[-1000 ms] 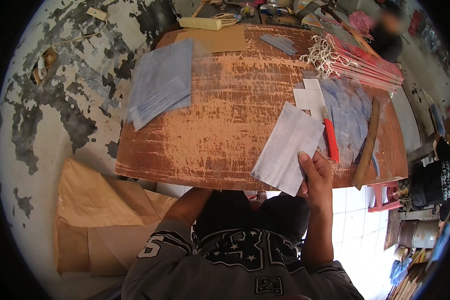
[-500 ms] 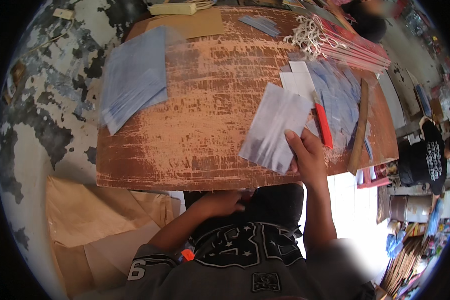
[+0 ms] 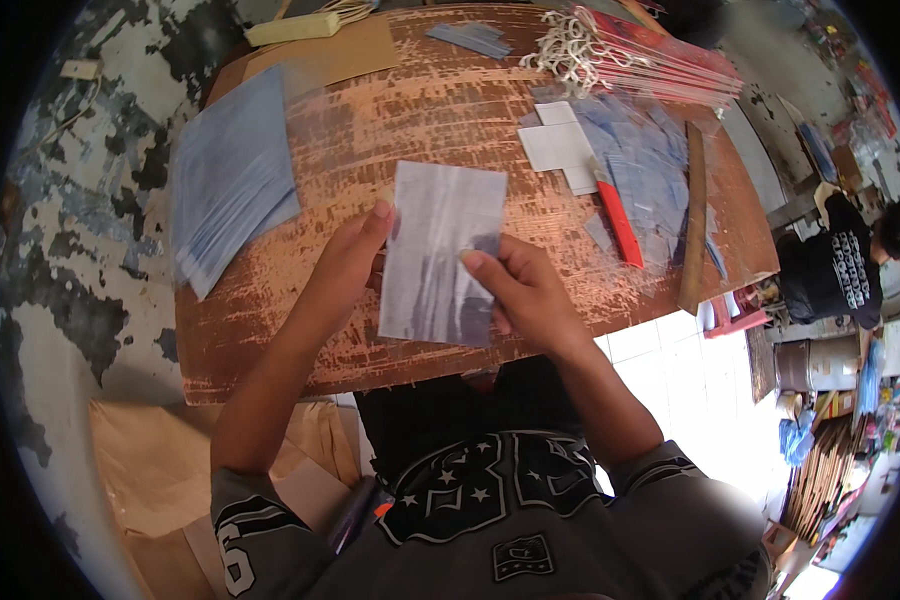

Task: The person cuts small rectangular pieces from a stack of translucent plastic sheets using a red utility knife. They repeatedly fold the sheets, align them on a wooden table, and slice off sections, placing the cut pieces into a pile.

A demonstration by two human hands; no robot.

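A small rectangular stack of translucent greyish plastic sheets [image 3: 440,240] is held up over the near part of the table. My right hand [image 3: 530,295] grips its right edge, thumb on the front and fingers curled behind. At the left edge is my left hand [image 3: 348,262], its thumb along the side and its fingers partly hidden behind the sheets. To the right on the table lies a cutter knife with a red handle [image 3: 622,228], beside white card pieces [image 3: 558,145] and scattered bluish plastic pieces [image 3: 635,150].
Larger bluish plastic sheets [image 3: 235,165] lie fanned at the table's left. Red packets with white cords [image 3: 640,60] lie at the far right, and a wooden strip [image 3: 694,215] near the right edge. Brown paper [image 3: 150,450] is below left. Another person [image 3: 840,260] is off to the right.
My right hand has brought the plastic sheets left and turned them more upright. My left hand has risen from my lap to their left edge.
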